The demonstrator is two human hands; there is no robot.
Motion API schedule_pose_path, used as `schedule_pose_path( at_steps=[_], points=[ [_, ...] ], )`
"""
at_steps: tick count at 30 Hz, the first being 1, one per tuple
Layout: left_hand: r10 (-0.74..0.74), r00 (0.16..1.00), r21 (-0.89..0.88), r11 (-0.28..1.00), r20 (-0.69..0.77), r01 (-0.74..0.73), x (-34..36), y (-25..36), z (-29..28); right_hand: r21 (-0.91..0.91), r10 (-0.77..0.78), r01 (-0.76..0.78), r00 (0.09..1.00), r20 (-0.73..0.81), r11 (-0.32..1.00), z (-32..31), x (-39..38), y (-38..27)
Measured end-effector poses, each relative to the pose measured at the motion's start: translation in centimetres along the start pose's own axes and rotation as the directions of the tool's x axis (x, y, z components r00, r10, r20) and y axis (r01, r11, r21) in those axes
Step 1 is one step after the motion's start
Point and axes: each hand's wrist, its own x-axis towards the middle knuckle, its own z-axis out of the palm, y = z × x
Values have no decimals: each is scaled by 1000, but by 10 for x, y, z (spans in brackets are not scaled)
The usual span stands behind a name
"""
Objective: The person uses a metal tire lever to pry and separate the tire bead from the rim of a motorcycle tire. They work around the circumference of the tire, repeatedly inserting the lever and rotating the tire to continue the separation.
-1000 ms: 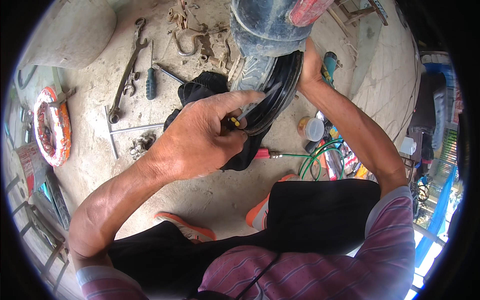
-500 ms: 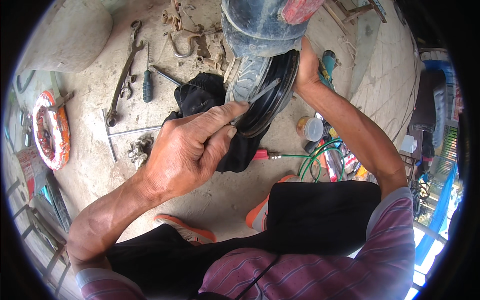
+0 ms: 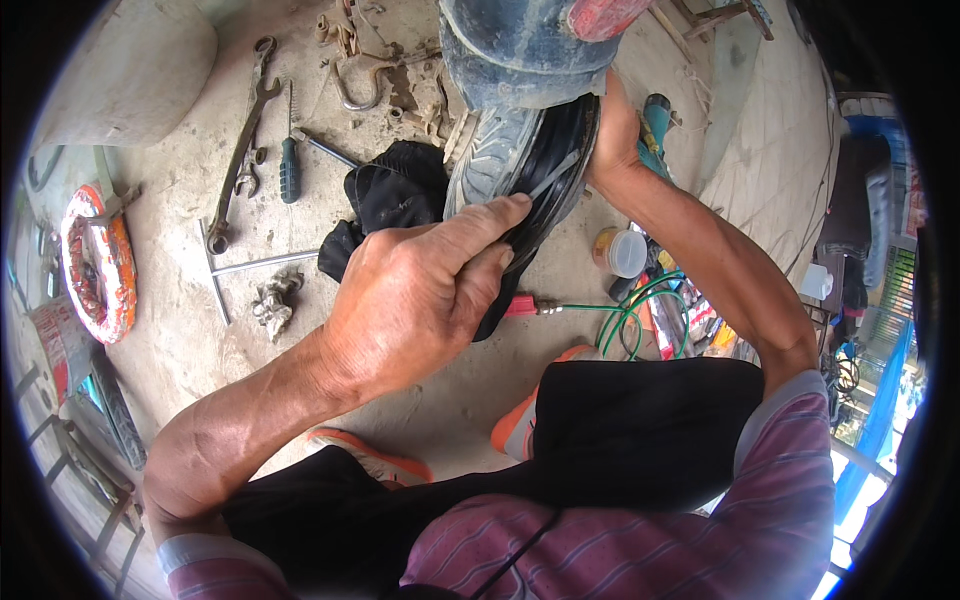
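Observation:
A wheel with a grey, worn tyre (image 3: 484, 150) and a black rim (image 3: 548, 222) stands under a scuffed dark mudguard (image 3: 525, 62). My left hand (image 3: 412, 290) is closed on a thin grey tyre lever (image 3: 556, 176), its index finger stretched along it. The lever's far end lies against the rim side of the wheel; most of its near part is inside my hand. At the wheel's right side, my right hand (image 3: 612, 135) rests against it, fingers hidden behind the wheel and mudguard. A black cloth (image 3: 398, 188) lies on the floor beside the tyre.
Left on the concrete lie wrenches (image 3: 235, 170), a screwdriver (image 3: 289, 170) and a T-handle wrench (image 3: 262, 262). An orange-and-silver wrapped ring (image 3: 98, 265) is farther left. To the right are a lidded jar (image 3: 626, 253), a green hose (image 3: 640, 318) and a teal tool (image 3: 653, 125).
My left hand has moved to the right and slightly up with the lever, closer to the rim. My right hand stays at the wheel.

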Motion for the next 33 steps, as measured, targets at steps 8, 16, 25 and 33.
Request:
schedule_pose_path(
  at_steps=[8, 16, 25, 33],
  points=[
    [-94, 992, -50, 994, 85, 98, 11, 6, -6, 53, 40, -42, 998, 45, 998, 1, -7, -9],
    [-96, 992, 188, 979, 76, 81, 38, 21, -3, 21, 89, -90, 996, 4, 996, 1, -6, -15],
    [-145, 981, 107, 986, 132, 132, 53, 18, -8, 32, 30, -31, 999, 31, 999, 12, -29, -20],
    [-179, 971, 214, 966, 159, 143, 64, 28, -8, 75, 29, -33, 998, 50, 997, 4, -21, -12]
  ],
)
